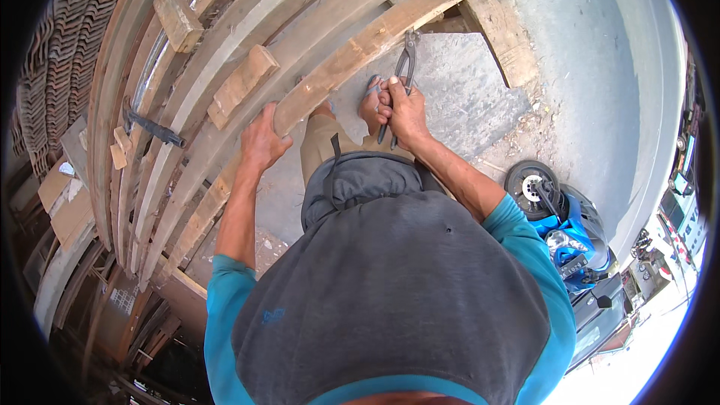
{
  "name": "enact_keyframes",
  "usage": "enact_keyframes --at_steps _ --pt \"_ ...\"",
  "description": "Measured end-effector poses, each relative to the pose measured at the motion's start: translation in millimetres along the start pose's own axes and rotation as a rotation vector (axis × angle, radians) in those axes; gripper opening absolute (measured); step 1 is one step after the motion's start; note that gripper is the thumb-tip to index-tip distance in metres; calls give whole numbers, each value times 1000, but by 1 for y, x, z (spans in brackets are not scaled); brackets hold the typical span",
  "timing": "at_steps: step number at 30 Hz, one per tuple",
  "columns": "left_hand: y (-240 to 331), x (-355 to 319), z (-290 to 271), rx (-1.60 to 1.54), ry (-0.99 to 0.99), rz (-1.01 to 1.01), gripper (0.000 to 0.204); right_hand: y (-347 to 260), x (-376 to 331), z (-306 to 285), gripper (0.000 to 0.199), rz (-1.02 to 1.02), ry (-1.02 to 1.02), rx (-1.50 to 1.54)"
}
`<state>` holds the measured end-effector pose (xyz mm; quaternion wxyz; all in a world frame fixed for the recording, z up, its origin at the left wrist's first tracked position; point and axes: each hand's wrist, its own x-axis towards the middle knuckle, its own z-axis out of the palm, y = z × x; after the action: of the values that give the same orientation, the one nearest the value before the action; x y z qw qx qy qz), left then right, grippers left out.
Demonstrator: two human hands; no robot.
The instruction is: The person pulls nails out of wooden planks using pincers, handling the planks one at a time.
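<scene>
My right hand (405, 109) is closed around the handles of metal pincers (405, 64). Their jaws rest on the edge of a long wooden plank (420, 7) that runs diagonally across the view. My left hand (261, 139) grips the same plank lower down, fingers curled over its edge. My feet in sandals (371, 101) stand on the concrete floor (465, 90) just under the hands.
Several long weathered planks (225, 37) are stacked at the left, with short wooden blocks (178, 16) on top and a dark-handled tool (154, 127) lying among them. A blue scooter (562, 225) is parked at the right. Roof tiles (52, 67) are piled far left.
</scene>
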<state>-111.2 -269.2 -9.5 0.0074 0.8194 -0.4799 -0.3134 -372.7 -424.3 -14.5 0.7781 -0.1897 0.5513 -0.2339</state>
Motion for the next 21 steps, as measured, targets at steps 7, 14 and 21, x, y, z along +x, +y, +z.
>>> enact_keyframes --at_steps 7,14,21 --pt "-2 6 -11 -142 -145 -16 76 30 3 -17 26 -98 -137 -308" --pt "-11 -13 -8 -57 -128 -26 69 -59 -35 -83 57 39 -178 -380" --pt "-26 -31 -2 -65 -113 -53 66 -102 -48 -89 65 -7 -255 -692"
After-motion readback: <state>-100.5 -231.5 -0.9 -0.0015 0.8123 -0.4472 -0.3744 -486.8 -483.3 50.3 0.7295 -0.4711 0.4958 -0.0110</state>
